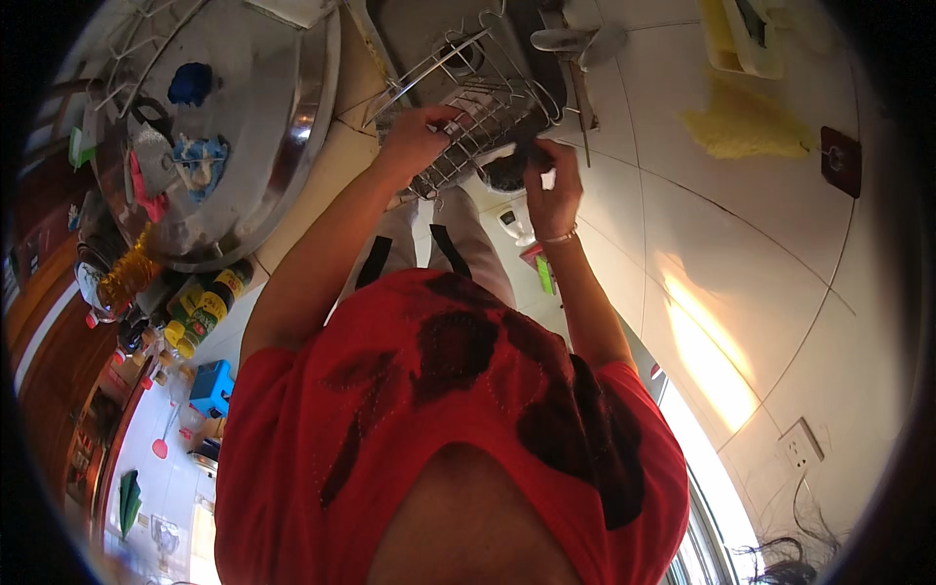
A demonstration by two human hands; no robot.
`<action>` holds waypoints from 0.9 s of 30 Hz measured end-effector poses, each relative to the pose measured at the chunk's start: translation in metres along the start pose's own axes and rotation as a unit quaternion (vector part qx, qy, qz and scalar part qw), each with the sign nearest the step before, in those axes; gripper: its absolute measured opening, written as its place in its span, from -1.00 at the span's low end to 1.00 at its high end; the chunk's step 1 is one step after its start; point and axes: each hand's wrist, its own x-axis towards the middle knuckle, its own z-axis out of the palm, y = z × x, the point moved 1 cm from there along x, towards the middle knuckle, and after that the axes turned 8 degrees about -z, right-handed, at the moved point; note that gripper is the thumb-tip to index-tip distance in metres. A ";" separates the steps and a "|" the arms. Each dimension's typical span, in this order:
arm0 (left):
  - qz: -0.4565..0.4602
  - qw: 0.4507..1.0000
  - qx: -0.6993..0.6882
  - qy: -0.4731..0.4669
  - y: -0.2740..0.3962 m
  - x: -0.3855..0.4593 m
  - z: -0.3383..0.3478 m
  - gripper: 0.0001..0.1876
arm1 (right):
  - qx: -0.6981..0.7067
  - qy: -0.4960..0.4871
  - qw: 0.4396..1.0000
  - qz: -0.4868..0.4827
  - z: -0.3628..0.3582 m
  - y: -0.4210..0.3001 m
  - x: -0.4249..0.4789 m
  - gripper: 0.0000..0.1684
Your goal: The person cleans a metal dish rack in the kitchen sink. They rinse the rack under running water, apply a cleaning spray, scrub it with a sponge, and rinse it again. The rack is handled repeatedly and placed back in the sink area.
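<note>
A metal wire rack is held tilted over the near side of a sink. My left hand grips its left side, with thumb and fingers at the wires. On the right, my right hand pinches a dark scrubber against or close beside the rack's near right part; whether it touches the wires I cannot tell. The scrubber's exact material is too dark to make out. Behind the wires the sink's drain shows.
To the left lies a large round metal tray bearing a dark blue bundle and a blue-and-white cloth. Several bottles stand beyond it. A metal tap is right of the sink. From the tiled wall hangs a yellow cloth.
</note>
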 end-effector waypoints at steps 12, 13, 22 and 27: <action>0.035 0.999 0.015 0.026 -0.006 -0.006 -0.006 -0.74 | -0.046 -0.143 0.968 -0.200 0.053 -0.027 0.054 -0.59; 0.017 0.999 0.022 0.017 -0.008 -0.007 -0.005 -0.72 | -0.042 -0.166 0.967 -0.188 0.056 -0.029 0.058 -0.61; 0.065 0.997 0.026 0.043 0.000 -0.012 -0.002 -0.75 | -0.017 -0.032 0.999 -0.016 -0.043 -0.012 -0.002 -0.62; 0.016 0.972 0.236 0.001 0.021 -0.022 0.000 -0.74 | -0.049 0.036 0.991 -0.119 -0.024 -0.016 0.055 -0.58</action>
